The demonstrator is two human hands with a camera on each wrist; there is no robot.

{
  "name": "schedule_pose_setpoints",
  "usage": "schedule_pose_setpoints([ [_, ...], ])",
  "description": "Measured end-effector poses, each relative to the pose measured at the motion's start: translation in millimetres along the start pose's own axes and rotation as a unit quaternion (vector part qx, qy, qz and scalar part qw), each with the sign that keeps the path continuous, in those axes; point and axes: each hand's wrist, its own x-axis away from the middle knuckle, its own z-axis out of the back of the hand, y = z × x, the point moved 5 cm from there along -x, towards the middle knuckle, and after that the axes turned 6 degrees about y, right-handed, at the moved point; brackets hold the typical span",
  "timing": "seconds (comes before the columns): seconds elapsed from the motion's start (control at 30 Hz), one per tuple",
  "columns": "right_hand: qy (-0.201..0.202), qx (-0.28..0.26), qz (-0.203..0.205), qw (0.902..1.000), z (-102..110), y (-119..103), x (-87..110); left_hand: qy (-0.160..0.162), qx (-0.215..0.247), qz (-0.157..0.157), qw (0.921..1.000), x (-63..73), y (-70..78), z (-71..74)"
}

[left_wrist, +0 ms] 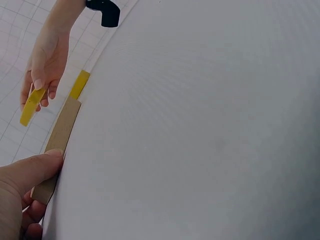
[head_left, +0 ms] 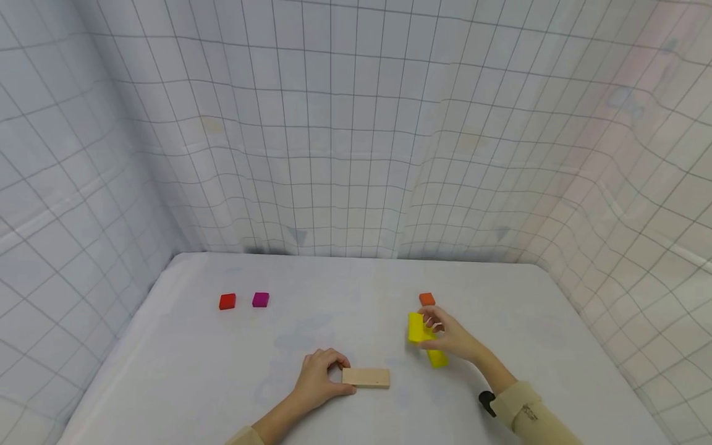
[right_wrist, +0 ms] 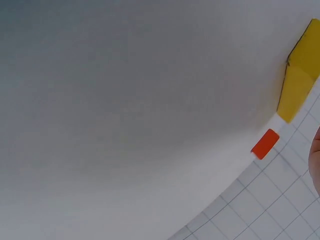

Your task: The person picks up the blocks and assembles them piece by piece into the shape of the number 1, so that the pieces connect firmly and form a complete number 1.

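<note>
My left hand (head_left: pixel 319 382) grips the left end of a plain wooden block (head_left: pixel 366 377) that lies lengthwise on the table. In the left wrist view, the thumb presses on the near end of that block (left_wrist: pixel 62 127), and fingers curl beneath it. My right hand (head_left: pixel 453 339) pinches a yellow block (head_left: pixel 415 327) between thumb and fingers, tilted above the table. A second yellow block (head_left: pixel 437 358) rests on the table below the right hand, partly hidden by it. Just beyond the right fingertips lies a small orange block (head_left: pixel 426 299).
At the far left of the white table (head_left: pixel 183 352) sit a red block (head_left: pixel 227 301) and a purple block (head_left: pixel 261 300), a small gap apart. White grid-patterned curtains (head_left: pixel 356 154) rise behind the table and at both sides. A black band (head_left: pixel 487 403) shows at the right wrist.
</note>
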Motion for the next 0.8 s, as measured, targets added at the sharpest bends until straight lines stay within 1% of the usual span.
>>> schedule_pose_setpoints([
  [0.07,-0.004,0.003,0.006,1.0,-6,4,-4.4,0.003,-0.001,0.0,1.0,0.1,-0.3,0.2],
  [0.2,-0.009,0.004,0.008,0.9999,-17,21,-13.4,0.008,-0.004,-0.003,1.0,0.2,-0.6,0.7],
  [0.3,-0.014,0.005,0.007,0.9999,-22,18,-15.9,0.008,-0.002,-0.002,1.0,0.3,-0.3,0.9],
  [0.6,-0.038,-0.018,-0.008,0.9991,-41,12,-21.0,0.0,-0.001,0.006,1.0,0.1,-1.5,-0.8],
  [0.8,-0.052,-0.021,-0.007,0.9984,-51,7,-22.3,-0.003,0.002,0.01,0.9999,0.3,-1.6,-1.4],
])
